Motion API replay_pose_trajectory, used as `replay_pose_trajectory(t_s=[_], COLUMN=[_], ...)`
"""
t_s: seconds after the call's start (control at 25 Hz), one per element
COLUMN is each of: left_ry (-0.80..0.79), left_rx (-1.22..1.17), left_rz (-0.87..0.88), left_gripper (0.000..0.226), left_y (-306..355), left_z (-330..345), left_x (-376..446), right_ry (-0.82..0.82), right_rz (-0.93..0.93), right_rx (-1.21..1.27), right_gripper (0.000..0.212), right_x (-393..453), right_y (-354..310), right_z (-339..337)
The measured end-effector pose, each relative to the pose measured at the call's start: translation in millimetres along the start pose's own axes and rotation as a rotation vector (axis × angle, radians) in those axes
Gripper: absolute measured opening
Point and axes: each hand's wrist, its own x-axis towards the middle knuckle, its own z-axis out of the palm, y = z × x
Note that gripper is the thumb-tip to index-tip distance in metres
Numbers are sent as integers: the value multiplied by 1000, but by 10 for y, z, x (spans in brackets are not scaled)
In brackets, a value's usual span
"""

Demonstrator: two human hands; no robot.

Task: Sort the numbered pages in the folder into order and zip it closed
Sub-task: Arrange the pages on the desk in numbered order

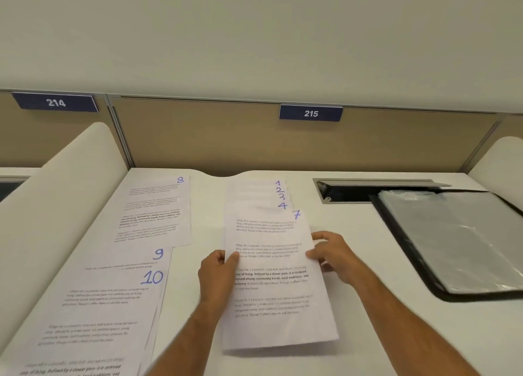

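- Page 7 [271, 262] at frame centre, pinched on its side edges by left hand [218, 273] and right hand [332, 255].
- Fanned pages 1-4 [278, 194] just above.
- Open folder [458, 240] at right.

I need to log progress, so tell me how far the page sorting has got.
Done: pages 1 to 4 lie fanned in order. In hand: the left hand and right hand pinch page 7 over that pile; 5 and 6 aren't visible. Left: page 8, page 9 and page 10 lie apart, and the folder lies open, unzipped.
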Motion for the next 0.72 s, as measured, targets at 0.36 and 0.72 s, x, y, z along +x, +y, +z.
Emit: replay_pose_trajectory(t_s=[0.36,0.72], left_ry=[59,80], left_rx=[377,438], left_rz=[83,60], left_gripper=[28,24], left_y=[-276,-269], left_z=[-82,-68], left_x=[-97,-90], right_ry=[136,211], right_rz=[-33,-118], right_rx=[-82,-291], right_gripper=[38,41], right_x=[-90,-52], right_y=[518,541], right_z=[70,121])
